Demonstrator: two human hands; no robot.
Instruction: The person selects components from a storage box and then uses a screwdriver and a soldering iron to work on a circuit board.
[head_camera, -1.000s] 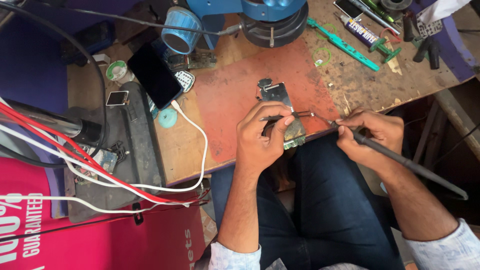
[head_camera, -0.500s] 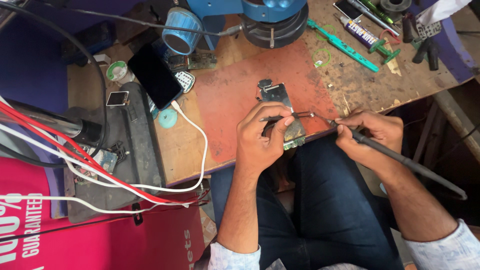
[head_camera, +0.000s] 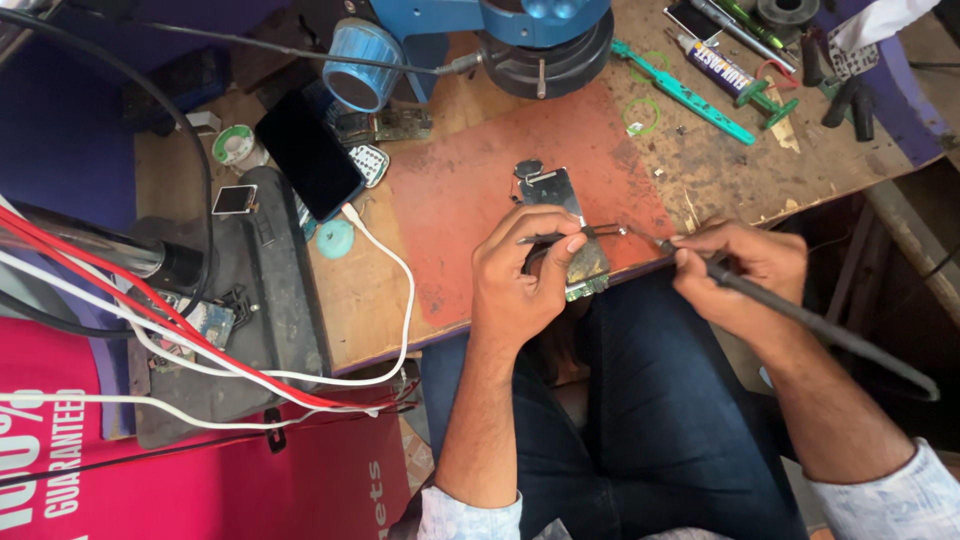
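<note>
My left hand (head_camera: 520, 275) grips metal tweezers (head_camera: 575, 235), their tips pointing right over a small circuit board (head_camera: 560, 200) lying on a red mat (head_camera: 470, 210). My right hand (head_camera: 745, 270) holds a dark soldering iron (head_camera: 800, 315) like a pen, its tip close to the tweezer tips at the board's right edge. The iron's handle and cord run off to the lower right. My left hand hides the lower part of the board.
A black phone (head_camera: 310, 155) with a white cable (head_camera: 395, 300) lies left of the mat. A blue microscope stand (head_camera: 520, 30) rises at the back. A teal tool (head_camera: 690, 95), a glue tube (head_camera: 720, 65) and pliers lie at the back right. Red and white wires (head_camera: 150, 330) cross the left.
</note>
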